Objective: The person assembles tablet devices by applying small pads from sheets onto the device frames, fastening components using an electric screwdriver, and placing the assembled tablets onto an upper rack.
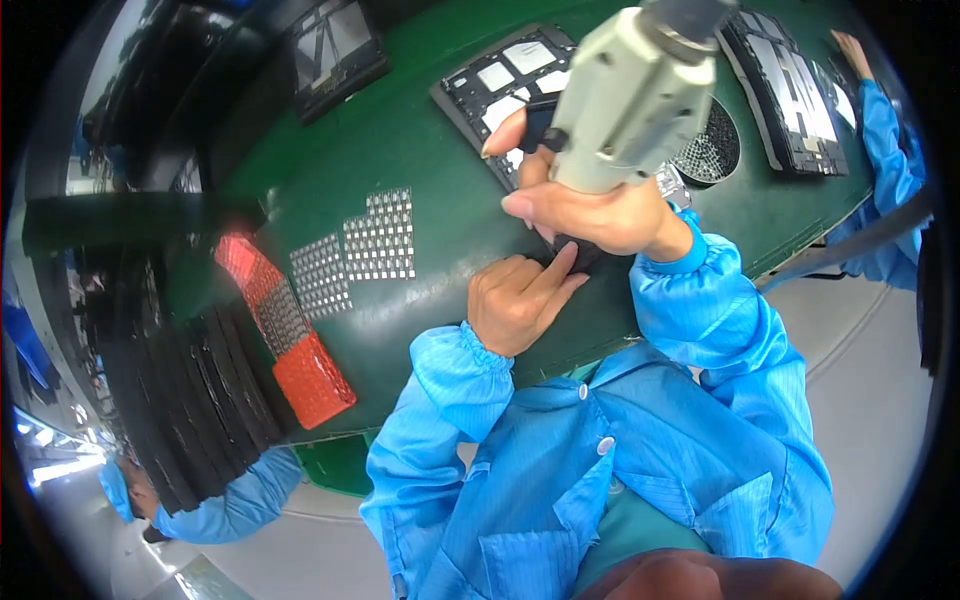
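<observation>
My right hand (610, 215) is wrapped round a pale grey electric screwdriver (630, 110), which looms large near the camera and hides what lies below it. Close under it, my left hand (520, 300) has most fingers curled, with its index finger and thumb at a small dark piece that I cannot make out. Beyond both hands lies a flat black panel (460, 88) with silver-white plates, partly covered by the screwdriver. To the right of the tool stands a round dish (738, 150) of tiny dark and silvery parts, perhaps screws.
Sheets of small metal pieces (380, 240) lie on the green table (440, 210), left of my hands. Beside them are red bubble-wrap packs (312, 380) and a stack of black strips (190, 400). More black panels (790, 95) sit farther off. Co-workers in blue sleeves (885, 130) flank both sides.
</observation>
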Demonstrator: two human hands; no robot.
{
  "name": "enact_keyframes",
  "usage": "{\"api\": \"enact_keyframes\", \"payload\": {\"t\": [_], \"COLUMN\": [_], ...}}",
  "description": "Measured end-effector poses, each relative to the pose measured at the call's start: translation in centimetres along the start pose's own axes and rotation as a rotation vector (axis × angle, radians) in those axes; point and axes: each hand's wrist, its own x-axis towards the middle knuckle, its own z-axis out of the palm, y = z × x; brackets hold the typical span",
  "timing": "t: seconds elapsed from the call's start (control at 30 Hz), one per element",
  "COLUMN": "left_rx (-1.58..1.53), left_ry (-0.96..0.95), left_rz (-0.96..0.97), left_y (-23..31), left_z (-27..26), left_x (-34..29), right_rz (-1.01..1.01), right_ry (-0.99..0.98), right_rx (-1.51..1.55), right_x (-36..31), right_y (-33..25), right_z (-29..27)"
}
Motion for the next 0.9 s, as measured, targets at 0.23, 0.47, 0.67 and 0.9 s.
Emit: {"api": "enact_keyframes", "payload": {"t": [0.23, 0.47, 0.67, 0.9], "left_rx": [-0.035, -0.059, -0.072, -0.086], "left_ry": [-0.005, -0.003, 0.034, -0.005], "left_rz": [-0.043, -0.066, -0.052, -0.079], "left_y": [0.1, -0.1, -0.1, 0.0], "left_z": [-0.4, -0.2, 0.0, -0.3], "left_x": [-0.2, -0.4, -0.4, -0.7], "right_rz": [0.122, 0.099, 0.132, 0.143], "right_ry": [-0.004, -0.026, -0.024, -0.047], "right_rx": [-0.014, -0.068, -0.096, -0.131], "right_x": [0.4, 0.3, 0.1, -0.2], "right_y": [1.2, 1.7, 1.5, 1.8], "right_z": [0.6, 0.6, 0.6, 1.0]}}
